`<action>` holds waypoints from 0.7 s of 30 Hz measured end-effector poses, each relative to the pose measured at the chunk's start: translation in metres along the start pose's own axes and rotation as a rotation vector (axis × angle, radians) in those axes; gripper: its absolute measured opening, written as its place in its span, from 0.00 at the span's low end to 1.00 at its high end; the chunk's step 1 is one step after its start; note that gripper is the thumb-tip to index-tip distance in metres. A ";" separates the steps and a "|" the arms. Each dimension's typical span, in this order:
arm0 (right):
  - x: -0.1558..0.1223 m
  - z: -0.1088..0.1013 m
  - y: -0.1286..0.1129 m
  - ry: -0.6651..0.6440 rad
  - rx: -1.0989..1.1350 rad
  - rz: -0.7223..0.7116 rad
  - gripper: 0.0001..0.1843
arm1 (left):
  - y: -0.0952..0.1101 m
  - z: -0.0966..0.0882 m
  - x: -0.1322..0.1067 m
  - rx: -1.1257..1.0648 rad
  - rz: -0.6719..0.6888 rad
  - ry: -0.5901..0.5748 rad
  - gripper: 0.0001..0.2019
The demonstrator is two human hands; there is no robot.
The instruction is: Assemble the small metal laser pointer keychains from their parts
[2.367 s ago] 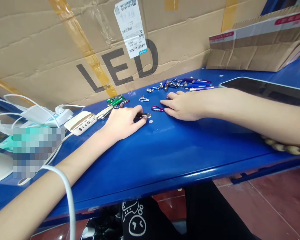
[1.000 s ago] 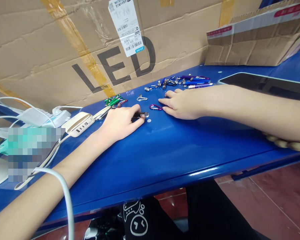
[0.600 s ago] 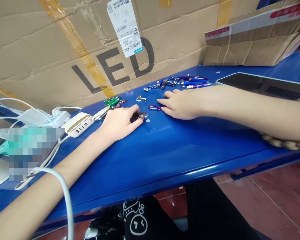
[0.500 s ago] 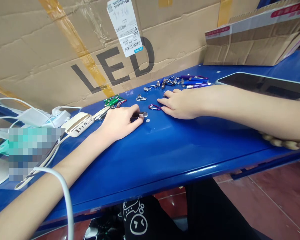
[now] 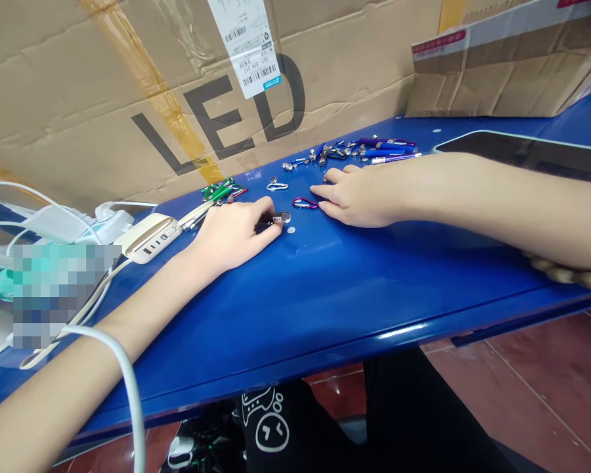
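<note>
My left hand rests on the blue table, its fingers closed round a small black flashlight with a clear round end pointing right. My right hand lies palm down with fingers stretched and apart. The thumb tip of that hand touches or nearly touches a purple-red carabiner lying flat. A silver carabiner lies between the hands, farther back. Behind my right hand is a pile of blue and purple tubes with small silver parts. Green tubes lie beyond my left hand.
A large cardboard box stands along the back of the blue table. At right are a smaller carton and a dark-screened tablet. A white power bank and cables are at left; one white cable arches over my left forearm.
The view has tilted slightly, so the back of the table shows a little higher. Both hands keep nearly the same place and pose, with the flashlight still in the left.
</note>
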State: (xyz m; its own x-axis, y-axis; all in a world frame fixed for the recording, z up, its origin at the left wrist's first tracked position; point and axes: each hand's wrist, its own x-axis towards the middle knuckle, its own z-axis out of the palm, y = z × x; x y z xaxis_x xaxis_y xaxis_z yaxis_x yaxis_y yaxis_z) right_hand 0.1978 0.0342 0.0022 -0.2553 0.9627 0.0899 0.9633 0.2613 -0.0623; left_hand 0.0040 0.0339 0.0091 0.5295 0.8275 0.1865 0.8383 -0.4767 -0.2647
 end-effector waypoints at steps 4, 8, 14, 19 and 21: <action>0.002 0.002 0.005 -0.057 -0.032 -0.040 0.29 | 0.000 0.000 0.000 -0.011 -0.002 -0.007 0.18; 0.001 0.002 0.007 -0.069 -0.063 -0.068 0.29 | 0.000 0.000 0.000 -0.020 -0.005 -0.002 0.16; -0.010 -0.008 -0.008 -0.079 -0.031 -0.001 0.27 | -0.001 0.002 0.002 -0.021 -0.020 -0.014 0.16; -0.008 0.004 0.002 -0.043 0.038 -0.037 0.25 | -0.002 0.004 0.001 0.001 -0.007 0.018 0.17; -0.003 0.014 0.012 0.005 0.112 -0.097 0.27 | -0.003 0.005 0.001 0.008 -0.003 0.029 0.17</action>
State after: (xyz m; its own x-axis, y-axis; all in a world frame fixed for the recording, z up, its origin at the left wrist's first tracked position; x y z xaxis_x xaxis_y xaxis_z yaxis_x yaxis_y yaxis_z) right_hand 0.2093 0.0358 -0.0130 -0.3463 0.9322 0.1055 0.9186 0.3598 -0.1635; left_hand 0.0016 0.0377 0.0052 0.5309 0.8198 0.2146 0.8387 -0.4721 -0.2715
